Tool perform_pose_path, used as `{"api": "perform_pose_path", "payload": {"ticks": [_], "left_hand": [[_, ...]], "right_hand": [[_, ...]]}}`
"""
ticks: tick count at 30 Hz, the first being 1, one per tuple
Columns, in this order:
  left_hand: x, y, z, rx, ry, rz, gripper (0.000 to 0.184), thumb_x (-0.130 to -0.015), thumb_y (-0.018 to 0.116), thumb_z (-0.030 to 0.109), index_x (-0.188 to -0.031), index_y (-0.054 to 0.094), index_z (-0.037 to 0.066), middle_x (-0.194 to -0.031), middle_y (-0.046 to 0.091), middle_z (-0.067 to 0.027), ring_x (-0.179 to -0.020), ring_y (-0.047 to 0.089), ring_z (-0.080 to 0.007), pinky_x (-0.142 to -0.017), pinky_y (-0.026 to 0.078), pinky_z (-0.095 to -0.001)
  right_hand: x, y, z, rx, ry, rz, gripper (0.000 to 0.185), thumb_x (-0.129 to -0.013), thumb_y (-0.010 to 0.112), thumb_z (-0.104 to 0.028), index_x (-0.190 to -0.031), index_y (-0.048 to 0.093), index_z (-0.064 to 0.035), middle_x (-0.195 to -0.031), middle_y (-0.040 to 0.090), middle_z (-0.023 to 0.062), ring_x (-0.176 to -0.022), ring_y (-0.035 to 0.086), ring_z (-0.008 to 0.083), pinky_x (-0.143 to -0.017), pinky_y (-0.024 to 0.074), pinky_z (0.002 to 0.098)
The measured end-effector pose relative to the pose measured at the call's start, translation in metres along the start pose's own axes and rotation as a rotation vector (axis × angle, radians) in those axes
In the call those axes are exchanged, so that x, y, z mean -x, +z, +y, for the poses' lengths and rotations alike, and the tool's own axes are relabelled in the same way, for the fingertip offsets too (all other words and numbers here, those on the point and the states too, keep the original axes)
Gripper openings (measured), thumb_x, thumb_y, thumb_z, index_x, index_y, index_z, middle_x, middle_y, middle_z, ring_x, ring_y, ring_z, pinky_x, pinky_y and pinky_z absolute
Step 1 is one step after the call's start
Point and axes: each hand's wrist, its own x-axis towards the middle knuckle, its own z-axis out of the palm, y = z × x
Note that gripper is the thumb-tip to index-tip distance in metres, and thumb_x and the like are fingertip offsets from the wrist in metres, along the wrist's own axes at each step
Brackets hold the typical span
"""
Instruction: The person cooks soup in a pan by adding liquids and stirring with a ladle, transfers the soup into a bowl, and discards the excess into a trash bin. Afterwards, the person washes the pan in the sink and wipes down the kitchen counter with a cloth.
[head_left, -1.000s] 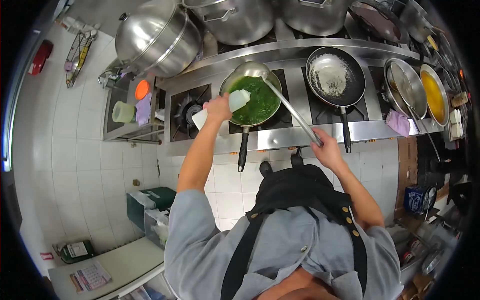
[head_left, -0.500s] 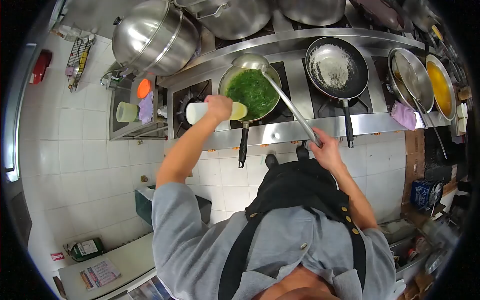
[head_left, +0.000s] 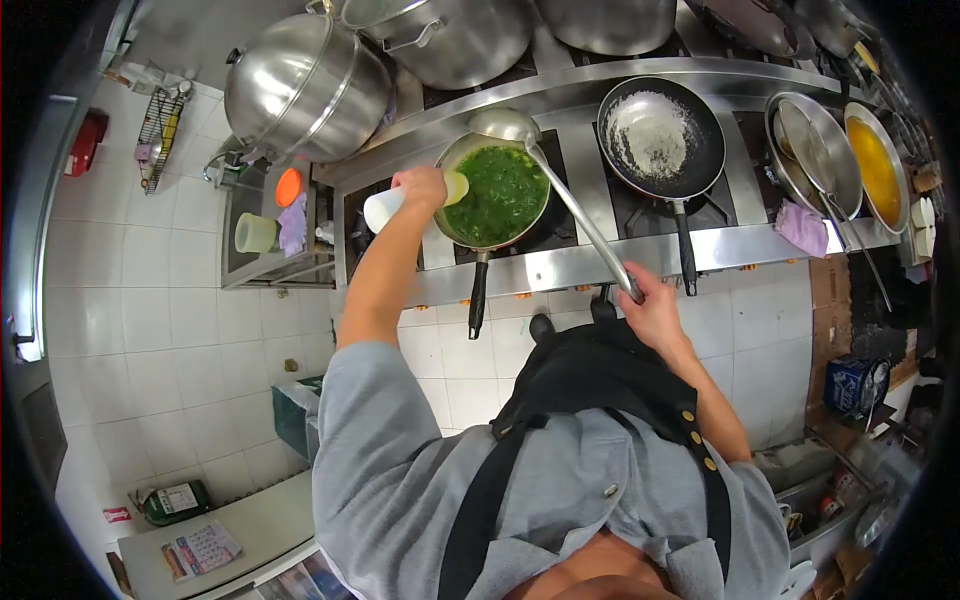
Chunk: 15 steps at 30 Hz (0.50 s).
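Fingers wrapped round a white bottle (head_left: pixel 384 210) with a yellow-green end, my left hand (head_left: pixel 422 187) is at the left rim of a pan (head_left: pixel 479 262). The bottle lies nearly sideways, its yellow-green end over the rim. Wet, chopped green leaves (head_left: pixel 498 195) fill the pan, which sits on the stove. My right hand (head_left: pixel 653 312) is closed on the handle of a long metal ladle (head_left: pixel 585 222). The ladle's bowl rests at the pan's far edge, and its handle slants across the pan's right side. Whether anything flows from the bottle I cannot tell.
To the right is a black frying pan (head_left: pixel 684 240) with white powder in it. Beyond are metal bowls with a strainer (head_left: pixel 808 150), a bowl of orange-yellow liquid (head_left: pixel 873 170) and a purple cloth (head_left: pixel 801 230). Large steel pots (head_left: pixel 450 45) line the back.
My left hand has moved the bottle away from me and slightly left, and its yellow-green end now points more upward. My right hand and the ladle stay nearly the same.
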Motion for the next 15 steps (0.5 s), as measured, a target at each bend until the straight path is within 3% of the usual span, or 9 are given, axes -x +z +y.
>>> {"api": "perform_pose_path", "payload": {"ticks": [8,11,15], "left_hand": [[0.026,0.001,-0.001,-0.033,0.113,-0.165,0.052,-0.057,0.083,0.019,-0.105,0.067,0.01,-0.105,0.067,-0.0104,-0.099,0.064,-0.0292,-0.075,0.052,-0.0496],[0.026,-0.004,0.0,0.0,0.113,-0.128,0.051,-0.057,0.083,0.019,-0.105,0.067,0.01,-0.105,0.067,-0.0102,-0.098,0.064,-0.0289,-0.074,0.052,-0.0493],[0.016,-0.012,-0.001,-0.02,0.065,-0.125,0.05,-0.059,0.083,0.017,-0.105,0.067,0.011,-0.105,0.067,-0.0097,-0.098,0.064,-0.0289,-0.074,0.052,-0.0496]], "right_hand": [[-0.009,0.01,0.017,0.042,0.022,-0.019,0.045,-0.075,0.067,-0.012,-0.118,0.058,-0.0043,-0.074,0.062,0.0172,-0.065,0.059,0.0266,-0.064,0.048,0.0376],[-0.011,0.006,0.01,0.038,0.004,-0.048,0.046,-0.077,0.067,-0.007,-0.121,0.055,-0.001,-0.07,0.059,0.0076,-0.061,0.051,0.0106,-0.056,0.0445,0.0285],[-0.011,0.006,0.011,0.036,-0.007,-0.054,0.046,-0.076,0.066,-0.006,-0.12,0.056,-0.0007,-0.069,0.059,0.0075,-0.06,0.05,0.0104,-0.056,0.0441,0.0286]]}}
